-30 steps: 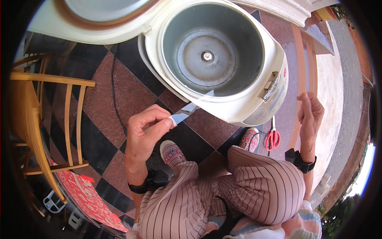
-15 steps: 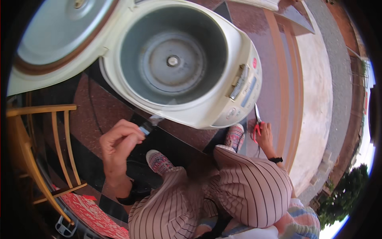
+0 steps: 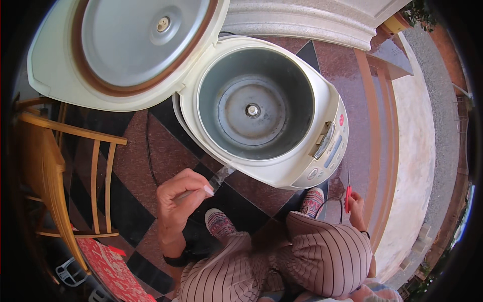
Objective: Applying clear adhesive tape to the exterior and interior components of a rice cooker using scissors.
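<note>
My left hand [image 3: 183,196] is closed around a see-through strip [image 3: 220,177], which looks like clear plastic or tape. The strip's far end reaches the near side of the white rice cooker [image 3: 274,173]; whether it touches cannot be made out. In my right hand [image 3: 357,211], low at the right beside my knee, is a pair of scissors [image 3: 348,199] with red handles, seen edge-on with the blades pointing away from me. The cooker's lid [image 3: 136,45] is swung up to the left, showing a grey inside with a round plate and a centre knob.
To the left is a wooden chair [image 3: 103,186], with red patterned cloth [image 3: 108,272] below it. A black cord [image 3: 149,146] runs over the dark tiled floor. My feet are just in front of the cooker. A pale moulded wall base [image 3: 297,22] stands behind, with steps at the right.
The view has shifted, so the cooker appears lower and farther right, with more lid showing. My left hand still grips the strip; the scissors have turned from flat to edge-on.
</note>
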Demonstrator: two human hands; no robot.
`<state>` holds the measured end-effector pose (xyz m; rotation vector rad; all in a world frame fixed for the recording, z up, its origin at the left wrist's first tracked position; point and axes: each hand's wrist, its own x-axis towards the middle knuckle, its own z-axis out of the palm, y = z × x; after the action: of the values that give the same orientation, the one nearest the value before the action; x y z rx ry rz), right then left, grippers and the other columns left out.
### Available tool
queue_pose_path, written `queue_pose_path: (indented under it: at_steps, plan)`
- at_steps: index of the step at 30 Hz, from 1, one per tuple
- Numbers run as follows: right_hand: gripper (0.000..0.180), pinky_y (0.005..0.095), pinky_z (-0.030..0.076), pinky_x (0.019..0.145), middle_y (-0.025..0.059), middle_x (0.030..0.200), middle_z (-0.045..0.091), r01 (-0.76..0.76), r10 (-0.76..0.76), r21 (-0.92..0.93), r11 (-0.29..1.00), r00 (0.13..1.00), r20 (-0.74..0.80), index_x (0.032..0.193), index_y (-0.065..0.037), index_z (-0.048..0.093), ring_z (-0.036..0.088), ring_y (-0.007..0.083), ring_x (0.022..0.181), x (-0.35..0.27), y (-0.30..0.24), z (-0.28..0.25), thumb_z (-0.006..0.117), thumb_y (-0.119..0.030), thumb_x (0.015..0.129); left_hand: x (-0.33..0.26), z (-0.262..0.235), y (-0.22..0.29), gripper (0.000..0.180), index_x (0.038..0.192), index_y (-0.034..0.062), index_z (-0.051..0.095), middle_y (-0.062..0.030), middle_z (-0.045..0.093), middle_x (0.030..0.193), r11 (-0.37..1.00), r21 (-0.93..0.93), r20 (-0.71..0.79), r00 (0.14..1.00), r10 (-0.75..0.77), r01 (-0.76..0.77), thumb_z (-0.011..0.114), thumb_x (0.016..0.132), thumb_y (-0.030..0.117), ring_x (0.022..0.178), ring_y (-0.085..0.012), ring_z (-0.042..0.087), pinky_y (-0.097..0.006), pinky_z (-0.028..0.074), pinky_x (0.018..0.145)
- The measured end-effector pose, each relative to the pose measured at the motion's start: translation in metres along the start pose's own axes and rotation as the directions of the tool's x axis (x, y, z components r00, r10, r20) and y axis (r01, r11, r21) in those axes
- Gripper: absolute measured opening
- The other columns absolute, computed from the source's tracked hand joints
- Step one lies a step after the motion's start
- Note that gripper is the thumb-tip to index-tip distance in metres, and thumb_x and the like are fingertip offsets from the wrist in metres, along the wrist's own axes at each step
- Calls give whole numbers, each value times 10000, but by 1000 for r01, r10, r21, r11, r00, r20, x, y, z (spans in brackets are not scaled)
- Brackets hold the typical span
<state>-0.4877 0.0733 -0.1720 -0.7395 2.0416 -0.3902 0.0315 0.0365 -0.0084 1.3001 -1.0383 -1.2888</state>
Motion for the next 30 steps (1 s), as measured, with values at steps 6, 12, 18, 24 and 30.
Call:
queue_pose_path:
  at_steps: [6, 12, 18, 24, 30]
  plan:
    - [297, 212, 397, 476, 0, 680, 506, 332, -331, 433, 838, 940, -81, 1021, -36, 534, 498, 97, 538, -62, -130, -5, 604, -229, 806, -7, -9, 8, 97, 792, -50, 642, -128, 604, 825, 994, -77, -87, 994, 68, -74, 545, 788, -43, 735, -143, 585, -250, 470, 675]
    - [737, 251, 437, 579, 35, 843, 490, 535, -716, 480, 695, 572, 399, 1092, -27, 467, 498, 107, 652, -115, -226, 8, 455, -709, 812, -4, 0, 8, 127, 824, -48, 647, -124, 604, 842, 991, -104, -121, 990, 70, -83, 521, 807, -61, 758, -149, 589, -255, 476, 689]
    - [752, 314, 428, 696, 73, 881, 521, 472, -196, 142, 870, 67, 978, 1091, -15, 470, 520, 186, 796, -123, -290, 72, 556, -689, 770, -13, -6, 5, 134, 873, -28, 658, -132, 647, 932, 992, -74, -198, 976, 89, -106, 532, 849, 12, 776, -138, 603, -258, 498, 698]
    - [567, 308, 441, 682, 76, 843, 520, 594, -47, 93, 799, -93, 995, 981, -25, 491, 530, 175, 751, -134, -294, 124, 465, -584, 894, -16, -8, 6, 159, 910, -15, 667, -138, 657, 982, 988, -90, -259, 961, 98, -125, 529, 865, 51, 791, -123, 619, -252, 514, 707]
    - [573, 270, 461, 686, 54, 825, 507, 496, -33, 77, 865, -96, 995, 971, -22, 497, 528, 134, 743, -133, -290, 143, 461, -589, 893, -15, -8, -3, 144, 893, -10, 662, -133, 646, 972, 984, -115, -242, 965, 106, -137, 533, 861, 44, 781, -126, 615, -250, 515, 701]
